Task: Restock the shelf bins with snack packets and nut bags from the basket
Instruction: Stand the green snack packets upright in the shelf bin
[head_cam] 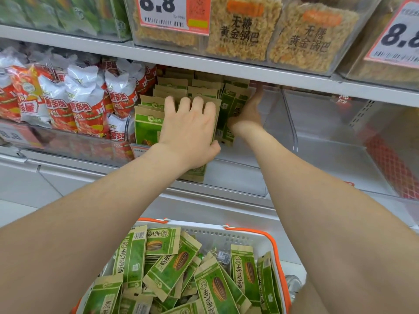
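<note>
Green and kraft-brown seed bags (148, 125) stand in rows inside a clear shelf bin (238, 175). My left hand (189, 130) grips the front of the stack, fingers curled over the bag tops and thumb beneath. My right hand (248, 112) lies flat against the right side of the stack (231, 103), fingers straight and pointing to the back of the bin. Below, a white basket with orange trim (275, 252) holds several loose bags of the same kind (179, 266).
Red and white snack packets (86, 103) fill the bin to the left. A clear, mostly bare bin (328, 137) lies to the right behind a divider. The upper shelf carries bags of golden crisps (242, 30) and price tags (172, 12).
</note>
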{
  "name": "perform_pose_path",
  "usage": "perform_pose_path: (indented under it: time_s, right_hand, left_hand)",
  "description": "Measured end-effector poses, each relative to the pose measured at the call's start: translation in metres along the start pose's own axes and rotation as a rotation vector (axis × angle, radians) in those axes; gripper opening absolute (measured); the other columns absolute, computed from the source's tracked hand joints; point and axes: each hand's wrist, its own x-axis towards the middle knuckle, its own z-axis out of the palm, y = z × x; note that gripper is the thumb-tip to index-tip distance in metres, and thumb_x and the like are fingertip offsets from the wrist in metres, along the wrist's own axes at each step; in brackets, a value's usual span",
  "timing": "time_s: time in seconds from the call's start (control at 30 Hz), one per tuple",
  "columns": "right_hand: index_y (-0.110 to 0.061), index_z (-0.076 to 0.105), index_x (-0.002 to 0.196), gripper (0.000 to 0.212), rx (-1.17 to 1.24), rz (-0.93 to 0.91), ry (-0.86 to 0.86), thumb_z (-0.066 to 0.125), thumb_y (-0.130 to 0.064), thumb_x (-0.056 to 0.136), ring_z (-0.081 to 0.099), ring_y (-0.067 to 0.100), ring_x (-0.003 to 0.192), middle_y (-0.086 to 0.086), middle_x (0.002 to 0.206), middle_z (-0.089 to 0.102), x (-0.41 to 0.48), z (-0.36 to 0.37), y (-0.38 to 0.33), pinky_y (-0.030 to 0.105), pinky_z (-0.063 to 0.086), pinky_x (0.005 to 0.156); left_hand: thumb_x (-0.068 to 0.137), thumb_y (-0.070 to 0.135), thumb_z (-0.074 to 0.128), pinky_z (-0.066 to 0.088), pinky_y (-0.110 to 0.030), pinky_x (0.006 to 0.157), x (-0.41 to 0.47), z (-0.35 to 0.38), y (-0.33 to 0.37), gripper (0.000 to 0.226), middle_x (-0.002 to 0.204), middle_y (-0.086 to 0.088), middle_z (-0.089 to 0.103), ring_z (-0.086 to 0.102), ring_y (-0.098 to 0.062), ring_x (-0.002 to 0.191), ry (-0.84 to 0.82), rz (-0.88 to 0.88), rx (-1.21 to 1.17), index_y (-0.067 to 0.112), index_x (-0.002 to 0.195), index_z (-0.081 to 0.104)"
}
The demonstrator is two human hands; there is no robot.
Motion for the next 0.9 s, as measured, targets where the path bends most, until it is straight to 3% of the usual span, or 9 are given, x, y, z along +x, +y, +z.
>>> perform_pose_path:
  time_s: [0.07,0.13,0.2,0.3,0.4,0.57,0.7,0.8,0.9]
  right_hand:
    - [-0.022,0.004,0.163,0.103,0.056,0.001,0.049,0.075,-0.012,0.089,0.061,0.031,0.127,0.011,0.148,0.055,0.002,0.002,0.001,0.035,0.053,0.1]
    - [-0.015,0.039,0.149,0.074,0.045,-0.031,0.089,0.079,-0.021,0.087,0.061,0.028,0.127,0.008,0.139,0.061,0.003,0.003,0.001,0.029,0.052,0.096]
    - [-0.016,0.048,0.142,0.059,0.005,-0.091,0.113,0.076,-0.023,0.091,0.06,0.027,0.127,0.009,0.136,0.062,0.002,0.005,-0.001,0.027,0.05,0.094]
    - [-0.022,0.031,0.158,0.069,-0.05,-0.118,0.148,0.065,-0.027,0.098,0.053,0.033,0.132,0.015,0.143,0.052,-0.001,0.008,-0.001,0.038,0.048,0.103]
    - [-0.032,0.015,0.163,0.073,-0.145,-0.116,0.111,0.056,-0.03,0.104,0.06,0.036,0.125,0.014,0.141,0.059,-0.004,0.008,0.004,0.043,0.051,0.097]
    - [-0.039,0.005,0.164,0.081,-0.051,-0.084,0.033,0.058,-0.027,0.103,0.059,0.036,0.128,0.01,0.149,0.056,-0.002,0.006,0.006,0.041,0.05,0.099]
    - [-0.042,0.005,0.158,0.108,0.171,0.003,-0.003,0.082,-0.029,0.083,0.057,0.037,0.127,0.012,0.146,0.05,0.004,0.009,0.01,0.044,0.052,0.103]
    - [-0.045,-0.001,0.155,0.131,0.239,-0.016,-0.055,0.093,-0.028,0.065,0.049,0.029,0.132,0.005,0.144,0.046,0.009,0.007,0.014,0.049,0.05,0.108]
    - [-0.04,-0.009,0.158,0.154,0.305,0.017,-0.118,0.099,-0.024,0.05,0.051,0.025,0.133,0.001,0.146,0.048,0.013,0.003,0.018,0.05,0.055,0.104]
  left_hand:
    - [0.082,0.058,0.059,0.035,-0.061,0.108,0.0,0.001,0.001,0.064,0.129,-0.015,0.058,0.056,-0.04,0.115,0.003,-0.001,0.002,0.011,0.125,0.052]
    - [0.082,0.058,0.059,0.035,-0.061,0.108,0.0,0.001,0.001,0.064,0.128,-0.015,0.058,0.056,-0.04,0.115,0.005,0.0,0.003,0.012,0.125,0.051]
    - [0.081,0.057,0.059,0.035,-0.061,0.109,-0.001,0.001,-0.001,0.063,0.127,-0.015,0.058,0.056,-0.04,0.114,0.009,-0.003,0.001,0.012,0.125,0.051]
    - [0.081,0.057,0.059,0.036,-0.059,0.107,-0.003,0.0,-0.001,0.062,0.126,-0.015,0.058,0.056,-0.039,0.113,0.013,-0.004,0.002,0.012,0.124,0.051]
    - [0.083,0.055,0.059,0.04,-0.053,0.097,-0.004,0.0,0.0,0.059,0.124,-0.013,0.057,0.054,-0.038,0.111,0.016,-0.003,-0.006,0.013,0.123,0.049]
    - [0.085,0.055,0.059,0.041,-0.05,0.093,-0.004,-0.001,-0.002,0.058,0.124,-0.013,0.057,0.054,-0.038,0.111,0.026,-0.002,-0.013,0.013,0.124,0.048]
    - [0.084,0.053,0.061,0.041,-0.051,0.093,-0.003,0.0,-0.001,0.058,0.124,-0.013,0.057,0.054,-0.038,0.111,0.032,-0.001,-0.021,0.013,0.124,0.049]
    - [0.084,0.053,0.061,0.042,-0.051,0.093,-0.003,0.0,0.0,0.058,0.125,-0.013,0.058,0.054,-0.037,0.111,0.035,-0.003,-0.018,0.014,0.125,0.049]
    - [0.084,0.054,0.061,0.042,-0.052,0.093,-0.002,0.001,-0.001,0.058,0.124,-0.013,0.058,0.055,-0.038,0.111,0.041,-0.003,-0.019,0.013,0.124,0.05]
